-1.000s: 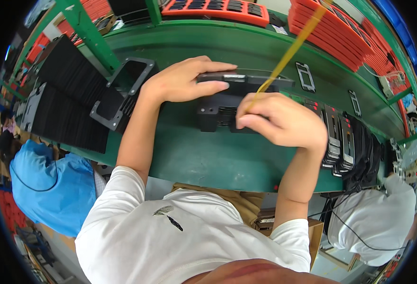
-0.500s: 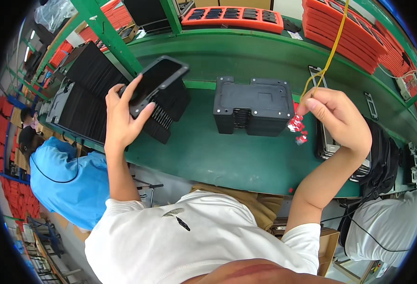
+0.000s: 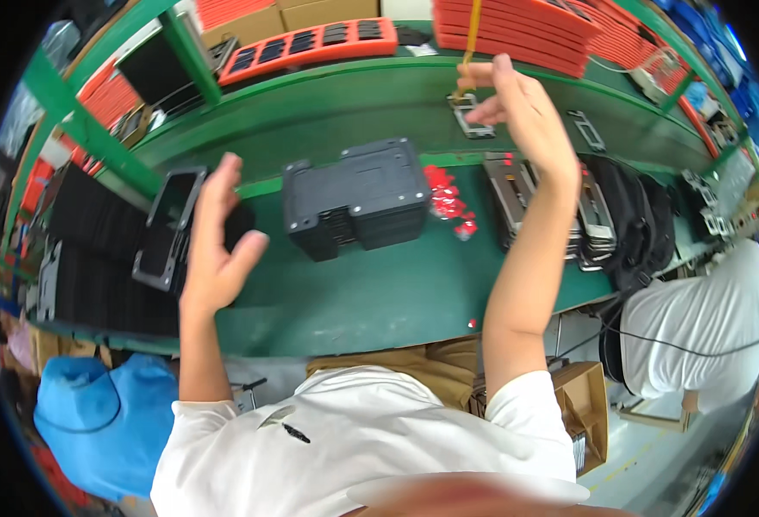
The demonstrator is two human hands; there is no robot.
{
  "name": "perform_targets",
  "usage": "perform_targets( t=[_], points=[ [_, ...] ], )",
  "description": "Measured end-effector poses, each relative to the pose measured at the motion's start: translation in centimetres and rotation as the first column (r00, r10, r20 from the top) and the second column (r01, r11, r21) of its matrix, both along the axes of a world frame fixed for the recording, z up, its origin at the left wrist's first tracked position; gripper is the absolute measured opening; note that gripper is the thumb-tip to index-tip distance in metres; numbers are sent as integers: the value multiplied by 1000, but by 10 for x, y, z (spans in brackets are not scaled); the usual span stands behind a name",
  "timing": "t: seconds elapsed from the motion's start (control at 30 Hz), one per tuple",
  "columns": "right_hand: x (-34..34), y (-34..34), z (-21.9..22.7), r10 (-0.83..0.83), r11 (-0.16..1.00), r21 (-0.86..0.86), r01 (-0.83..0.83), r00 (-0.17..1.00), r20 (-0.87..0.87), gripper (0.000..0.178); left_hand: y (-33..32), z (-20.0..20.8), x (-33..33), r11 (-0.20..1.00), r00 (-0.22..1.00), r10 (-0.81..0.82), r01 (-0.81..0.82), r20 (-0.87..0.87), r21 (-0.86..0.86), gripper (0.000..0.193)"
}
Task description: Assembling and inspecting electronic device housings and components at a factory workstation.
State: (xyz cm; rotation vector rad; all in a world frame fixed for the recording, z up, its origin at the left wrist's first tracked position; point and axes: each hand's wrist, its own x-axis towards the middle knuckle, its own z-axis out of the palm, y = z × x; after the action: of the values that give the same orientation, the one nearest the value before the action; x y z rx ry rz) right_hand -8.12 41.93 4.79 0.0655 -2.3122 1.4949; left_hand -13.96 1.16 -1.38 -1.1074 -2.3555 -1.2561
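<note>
here, the left hand (image 3: 213, 254) has fingers wide beside black frames (image 3: 162, 233), the right hand (image 3: 530, 119) loosely curled, perhaps touching yellow cord (image 3: 474, 31).

A head-worn fisheye camera, the left of a pair, looks down from close above the person's white shirt (image 3: 354, 439), facing outward past the left hand (image 3: 217, 250) and right hand (image 3: 528, 116), with the green bench (image 3: 345, 314) between them bending toward the rim.

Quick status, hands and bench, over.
Left hand open, near left black stack. Right hand by yellow cord, grip unclear. Middle black stack untouched, red bits alongside.
</note>
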Motion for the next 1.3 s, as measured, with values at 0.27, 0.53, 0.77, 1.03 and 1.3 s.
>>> perform_targets(
  t=[0.27, 0.53, 0.77, 1.03, 1.3],
  points=[
    [-71, 41, -64, -383, 918, 40, 395, 908, -169, 44, 54, -93, -58, 979, 965, -199, 202, -169, 2, 127],
    [-153, 53, -195, -696, 368, 765, 529, 702, -151, 36, 60, -89, -56, 981, 979, -189, 192, -73, 37, 130],
    [-173, 41, -205, -635, 601, 586, 543, 770, -63, 28, 58, -86, -56, 985, 984, -172, 173, -45, 17, 133],
    [-168, -14, -181, -517, 541, 800, 260, 853, 72, 27, 56, -77, -49, 987, 987, -160, 160, -5, -16, 136],
    [-167, -15, -160, -643, 678, 650, 343, 705, 299, 35, 55, -81, -48, 985, 985, -171, 171, 1, 15, 141]
  ],
)
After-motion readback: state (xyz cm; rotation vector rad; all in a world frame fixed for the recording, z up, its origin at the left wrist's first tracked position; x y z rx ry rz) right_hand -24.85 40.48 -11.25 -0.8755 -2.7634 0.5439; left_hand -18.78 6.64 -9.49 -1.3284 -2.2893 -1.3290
